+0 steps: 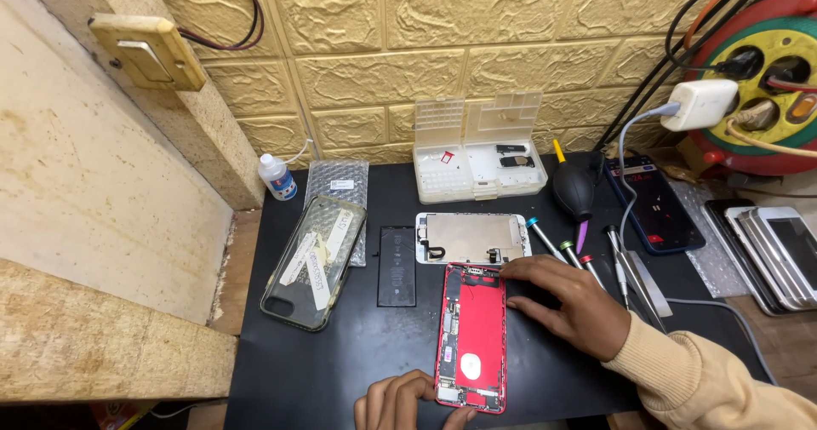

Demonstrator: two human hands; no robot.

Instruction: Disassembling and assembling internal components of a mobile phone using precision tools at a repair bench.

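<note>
Red phone (pixel 471 338) lies opened on bench (pixel 340 370), screen (pixel 472 237) and battery (pixel 397 266) already out; left hand (pixel 407 403) curled steadying bottom edge, right hand (pixel 566 298) open-fingered at top, gripping nothing.

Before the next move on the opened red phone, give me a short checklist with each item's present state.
1. Red phone body lies flat on the black mat: ok.
2. Left hand steadies its lower end, fingers at the bottom edge: ok.
3. Right hand rests beside the phone, fingertips at its top right corner: ok.
4. Either hand holding a tool: not ok, both look bare.
5. Detached screen panel lies apart, above the phone: ok.
6. Screwdrivers lie close to the right hand: ok.
</note>
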